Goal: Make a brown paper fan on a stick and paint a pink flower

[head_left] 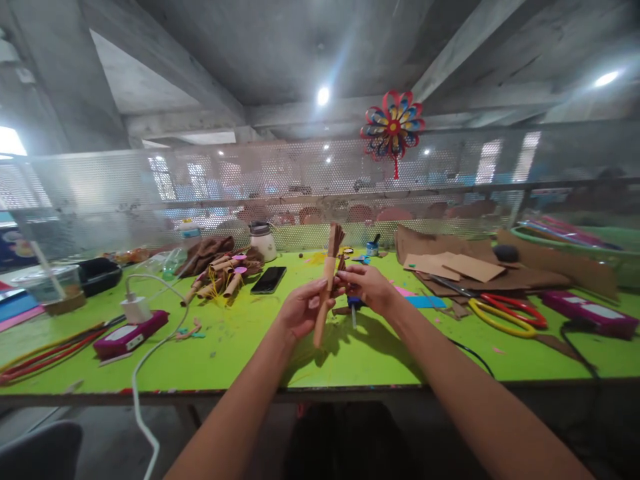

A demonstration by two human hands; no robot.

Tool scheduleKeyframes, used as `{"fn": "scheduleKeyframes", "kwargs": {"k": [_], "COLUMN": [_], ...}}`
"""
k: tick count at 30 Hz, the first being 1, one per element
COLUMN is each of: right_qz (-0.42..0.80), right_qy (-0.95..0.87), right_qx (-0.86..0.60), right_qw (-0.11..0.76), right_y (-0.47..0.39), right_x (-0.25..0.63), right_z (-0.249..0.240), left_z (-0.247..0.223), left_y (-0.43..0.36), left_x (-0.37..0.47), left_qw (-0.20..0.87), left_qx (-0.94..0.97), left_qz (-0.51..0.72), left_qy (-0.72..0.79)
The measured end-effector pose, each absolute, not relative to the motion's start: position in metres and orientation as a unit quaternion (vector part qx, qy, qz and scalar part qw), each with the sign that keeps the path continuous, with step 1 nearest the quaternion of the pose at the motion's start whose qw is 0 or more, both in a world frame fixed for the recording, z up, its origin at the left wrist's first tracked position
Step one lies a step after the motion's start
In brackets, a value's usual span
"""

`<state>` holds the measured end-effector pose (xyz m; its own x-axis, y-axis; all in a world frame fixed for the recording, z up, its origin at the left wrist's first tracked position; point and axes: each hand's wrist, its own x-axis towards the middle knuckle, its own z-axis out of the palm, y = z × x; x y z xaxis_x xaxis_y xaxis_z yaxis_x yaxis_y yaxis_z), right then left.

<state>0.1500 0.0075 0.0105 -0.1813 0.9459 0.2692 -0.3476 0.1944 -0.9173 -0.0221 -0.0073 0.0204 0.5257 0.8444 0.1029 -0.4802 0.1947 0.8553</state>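
Upright and slightly tilted, a brown paper tube (324, 313) with a fringed top rises above the table. My left hand (304, 308) is closed around its middle. Close beside it, my right hand (367, 285) pinches a small dark brown piece of fringed paper (342, 263) against or near the tube; whether the two touch I cannot tell. Below the right hand lies a blue tool with a pale tip (354, 308), perhaps a glue gun, partly hidden by the fingers.
To the left are finished-looking paper rolls (233, 283), a phone (269, 280), a purple power strip (131, 333) with a white cable, and long-handled scissors (60, 347). On the right lie brown paper sheets (555, 263), yellow-and-red scissors (503, 317) and another power strip (590, 313). A mesh screen (280, 173) stands behind.
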Motion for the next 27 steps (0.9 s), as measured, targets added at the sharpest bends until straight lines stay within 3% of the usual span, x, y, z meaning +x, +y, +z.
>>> {"fn": "scheduleKeyframes", "kwargs": {"k": [15, 22, 27], "right_qz": [0.567, 0.467, 0.446], "right_qy": [-0.502, -0.513, -0.524], "right_qx": [-0.255, -0.347, -0.338], "right_qw": [0.601, 0.631, 0.643], "right_y": [0.0032, 0.005, 0.0086], "right_x": [0.152, 0.1453, 0.1518], "right_z": [0.0135, 0.0084, 0.0087], "left_z": [0.017, 0.0121, 0.0148], "left_y": [-0.0013, -0.004, -0.005], "left_x": [-0.0238, -0.0163, -0.0162], "left_qw": [0.735, 0.657, 0.682], "left_qx": [0.453, 0.51, 0.498], "left_qz": [0.454, 0.486, 0.469], "left_qy": [0.221, 0.268, 0.259]}}
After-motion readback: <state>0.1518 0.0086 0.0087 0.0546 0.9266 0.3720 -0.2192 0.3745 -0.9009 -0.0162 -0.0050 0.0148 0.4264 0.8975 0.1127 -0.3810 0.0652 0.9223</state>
